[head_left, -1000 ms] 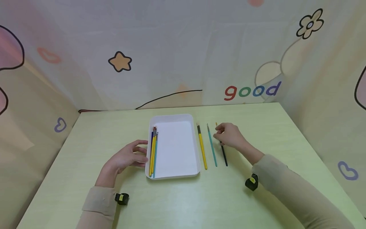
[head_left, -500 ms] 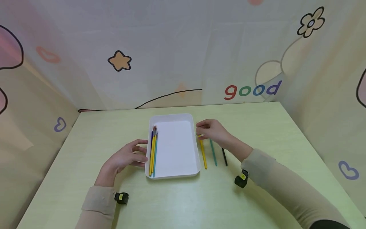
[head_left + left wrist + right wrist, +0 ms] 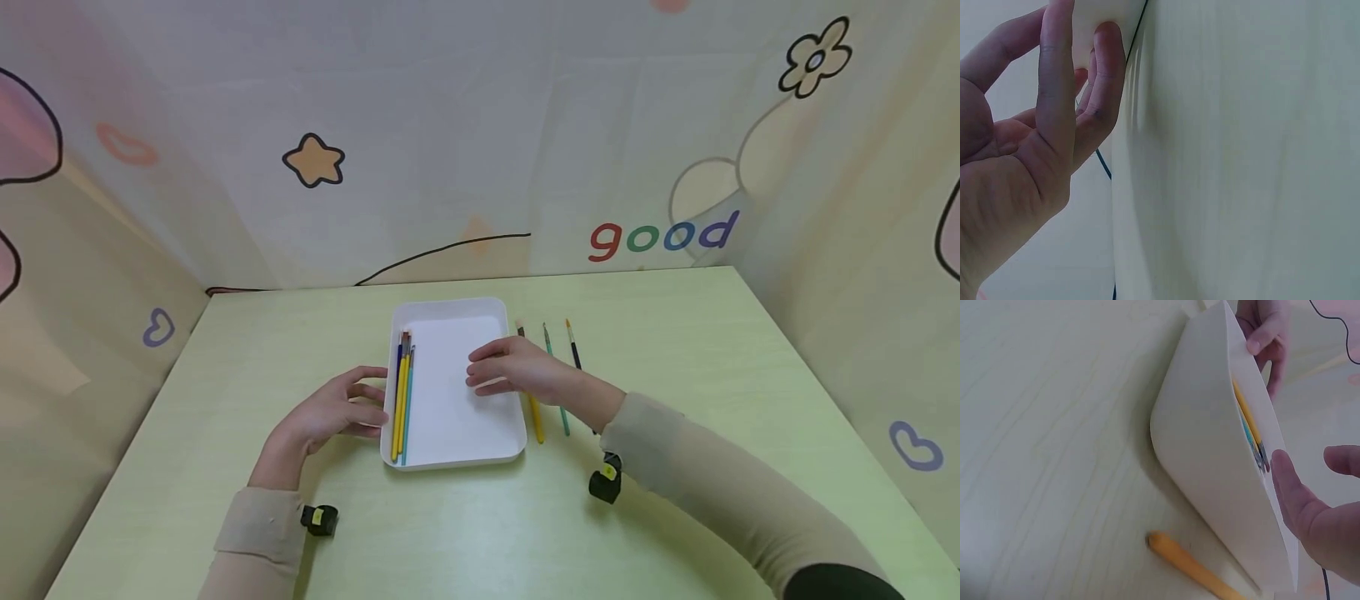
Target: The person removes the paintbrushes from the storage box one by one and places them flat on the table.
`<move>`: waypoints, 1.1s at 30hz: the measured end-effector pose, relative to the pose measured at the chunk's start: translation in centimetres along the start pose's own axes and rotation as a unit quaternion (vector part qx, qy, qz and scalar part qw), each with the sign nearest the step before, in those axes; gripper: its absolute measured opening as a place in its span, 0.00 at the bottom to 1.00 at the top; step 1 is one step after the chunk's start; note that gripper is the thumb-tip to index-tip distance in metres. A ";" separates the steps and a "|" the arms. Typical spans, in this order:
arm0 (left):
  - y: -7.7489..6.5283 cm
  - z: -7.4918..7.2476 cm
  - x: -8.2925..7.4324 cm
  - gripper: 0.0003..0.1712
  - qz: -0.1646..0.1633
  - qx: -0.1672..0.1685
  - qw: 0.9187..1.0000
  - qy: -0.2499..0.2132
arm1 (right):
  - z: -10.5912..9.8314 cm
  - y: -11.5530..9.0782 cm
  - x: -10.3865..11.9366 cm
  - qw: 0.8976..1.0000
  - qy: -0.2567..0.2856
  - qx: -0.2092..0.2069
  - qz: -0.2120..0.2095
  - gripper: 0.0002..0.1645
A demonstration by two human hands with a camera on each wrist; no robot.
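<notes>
A white tray (image 3: 465, 417) lies mid-table, with several slim paintbrushes (image 3: 403, 400), dark blue, yellow and teal, side by side along its left wall. My left hand (image 3: 341, 408) touches the outside of that wall with loosely bent fingers, seen close up against the tray (image 3: 1125, 15) in the left wrist view. Above the right part of the tray hovers my right hand (image 3: 517, 368), its fingers relaxed and holding nothing. To the right of the tray lie a yellow paintbrush (image 3: 536, 421), a teal paintbrush (image 3: 564, 421) and a black paintbrush (image 3: 573, 352), each partly hidden by my right hand or forearm.
The pale wooden table (image 3: 465, 533) stretches around the tray. Behind and beside it hangs a printed curtain (image 3: 450, 150). A small black device sits at each wrist, the left device (image 3: 322, 520) and the right device (image 3: 606, 480).
My right hand has moved left from the black paintbrush, past the teal and yellow ones, to above the tray. The three loose paintbrushes stay where they were. My left hand stays at the tray.
</notes>
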State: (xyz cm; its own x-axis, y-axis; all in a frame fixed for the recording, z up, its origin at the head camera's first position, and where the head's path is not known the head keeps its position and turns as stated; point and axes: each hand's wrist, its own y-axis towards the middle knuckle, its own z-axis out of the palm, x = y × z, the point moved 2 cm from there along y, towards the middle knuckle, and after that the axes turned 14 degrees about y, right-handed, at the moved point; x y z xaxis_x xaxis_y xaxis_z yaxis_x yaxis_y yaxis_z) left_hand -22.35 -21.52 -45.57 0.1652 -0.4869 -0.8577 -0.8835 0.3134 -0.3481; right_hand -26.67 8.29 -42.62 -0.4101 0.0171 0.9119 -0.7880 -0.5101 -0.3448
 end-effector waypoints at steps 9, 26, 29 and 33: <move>0.0 -0.1 -0.1 0.46 0.000 0.003 1.000 -0.002 | 2.7 1.0 -1.2 0.999 0.003 0.028 0.029 0.27; 0.2 -0.3 0.0 0.46 -0.005 0.005 1.000 -0.005 | 4.7 2.5 -2.1 0.996 0.062 0.033 0.051 0.28; 0.2 -0.2 0.0 0.46 -0.001 0.008 1.000 -0.004 | 5.1 2.6 -2.1 0.996 0.063 0.035 0.052 0.29; 0.2 -0.2 -0.1 0.45 -0.002 0.008 1.000 -0.001 | 5.5 2.7 -2.2 0.996 0.067 0.033 0.054 0.28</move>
State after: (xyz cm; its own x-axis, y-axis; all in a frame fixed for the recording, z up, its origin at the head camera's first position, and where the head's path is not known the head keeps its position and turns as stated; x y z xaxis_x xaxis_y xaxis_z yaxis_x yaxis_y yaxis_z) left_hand -22.59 -21.58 -45.52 0.1693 -0.4860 -0.8574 -0.8754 0.3255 -0.3573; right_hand -25.39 2.10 -44.35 -0.5517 0.0723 0.8309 -0.7059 -0.5712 -0.4190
